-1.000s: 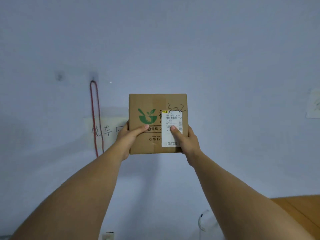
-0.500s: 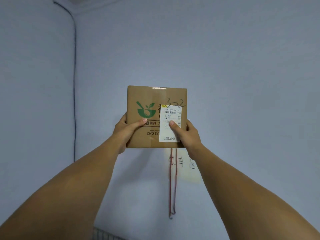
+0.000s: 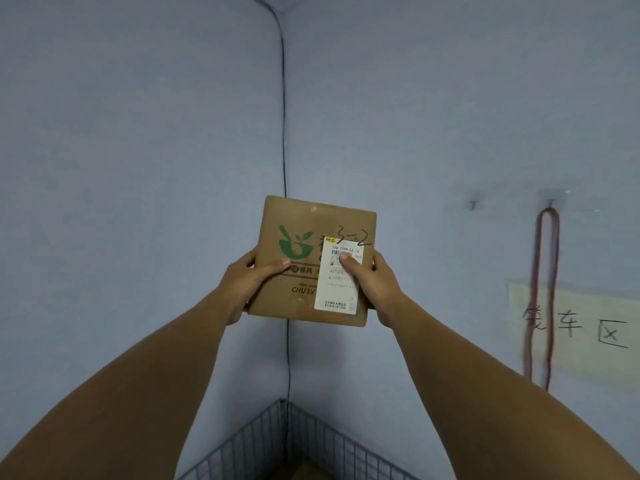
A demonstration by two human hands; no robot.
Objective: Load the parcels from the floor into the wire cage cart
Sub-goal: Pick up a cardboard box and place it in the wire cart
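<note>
I hold a flat brown cardboard parcel (image 3: 304, 237) out in front of me at arm's length, tilted slightly. It carries a green logo and a white shipping label. My left hand (image 3: 246, 282) grips its left edge with the thumb on the front. My right hand (image 3: 372, 282) grips the right edge, thumb pressed on the label. Below, the far corner of the wire cage cart (image 3: 256, 441) shows at the bottom of the frame, standing in the room's corner. Something brown lies inside it, mostly hidden.
Two blue-grey walls meet in a corner with a dark cable (image 3: 284, 133) running down it. On the right wall a red cord (image 3: 543, 289) hangs from a hook over a pale paper sign (image 3: 581, 327) with handwritten characters.
My view has swung left and down: the red cord and the sign slid to the right, the wall corner came to the centre, and the cart's wire corner appeared. Both hands kept their grip.
</note>
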